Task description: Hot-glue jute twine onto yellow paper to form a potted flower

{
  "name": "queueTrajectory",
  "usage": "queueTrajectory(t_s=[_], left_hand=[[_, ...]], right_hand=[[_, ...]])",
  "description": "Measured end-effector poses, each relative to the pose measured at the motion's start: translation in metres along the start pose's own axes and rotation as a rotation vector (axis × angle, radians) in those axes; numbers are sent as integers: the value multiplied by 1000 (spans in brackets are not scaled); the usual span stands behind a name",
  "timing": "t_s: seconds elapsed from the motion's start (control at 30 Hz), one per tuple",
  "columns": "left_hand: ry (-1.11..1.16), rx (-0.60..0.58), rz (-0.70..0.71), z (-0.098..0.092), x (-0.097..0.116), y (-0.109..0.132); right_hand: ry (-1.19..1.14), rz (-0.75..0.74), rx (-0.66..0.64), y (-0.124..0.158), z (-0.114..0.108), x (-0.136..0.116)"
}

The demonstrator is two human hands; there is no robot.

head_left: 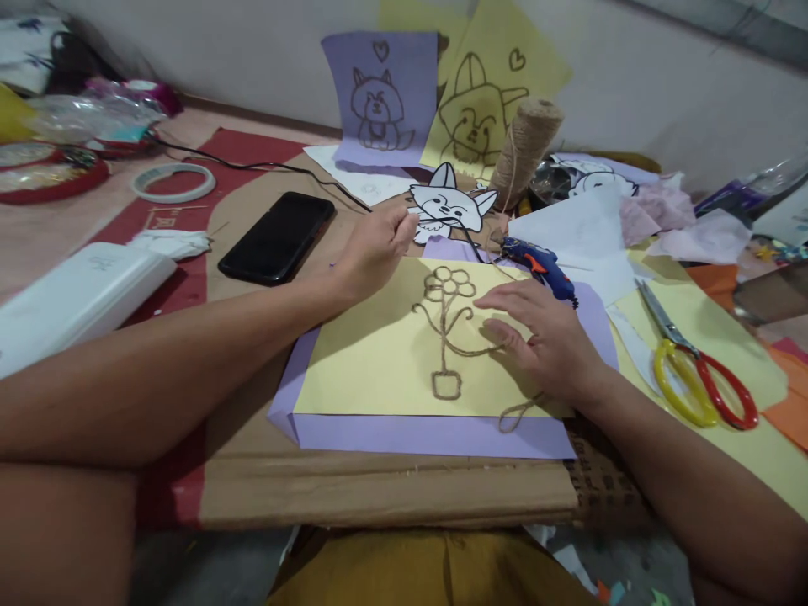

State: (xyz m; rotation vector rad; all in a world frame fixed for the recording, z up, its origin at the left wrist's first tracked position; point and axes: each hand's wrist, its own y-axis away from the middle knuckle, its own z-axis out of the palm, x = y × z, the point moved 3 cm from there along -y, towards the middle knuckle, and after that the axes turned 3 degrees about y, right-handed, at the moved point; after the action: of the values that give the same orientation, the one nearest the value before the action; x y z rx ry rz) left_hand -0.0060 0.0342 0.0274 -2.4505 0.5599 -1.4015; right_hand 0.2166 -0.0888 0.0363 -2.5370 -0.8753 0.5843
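My left hand (379, 244) is closed around the black cord (278, 166) of the glue gun, above the far edge of the yellow paper (359, 353). My right hand (546, 337) rests over the right side of that paper with its fingers apart. A flower in a pot made of brown twine (443, 337) lies on the yellow sheet. Its loose twine tail passes beneath my right hand and loops out near the paper's lower edge. Just beyond this hand is the blue glue gun (536, 263). Purple paper (435, 433) lies under the yellow sheet.
Scissors (685, 362) with yellow and red handles lie at right. At left are a phone (278, 237), a tape roll (173, 182) and a white device (88, 295). Behind stand a twine spool (527, 151), a fox cutout (448, 206) and a purple dog picture (385, 101).
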Motion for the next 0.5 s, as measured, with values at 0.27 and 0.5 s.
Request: queueTrajectory(t_s=[0.27, 0.5], left_hand=[[-395, -24, 176, 5, -7, 3], [-254, -261, 209, 14, -8, 5]], right_hand=[[13, 1, -343, 3, 15, -4], [-58, 43, -359, -2, 12, 1]])
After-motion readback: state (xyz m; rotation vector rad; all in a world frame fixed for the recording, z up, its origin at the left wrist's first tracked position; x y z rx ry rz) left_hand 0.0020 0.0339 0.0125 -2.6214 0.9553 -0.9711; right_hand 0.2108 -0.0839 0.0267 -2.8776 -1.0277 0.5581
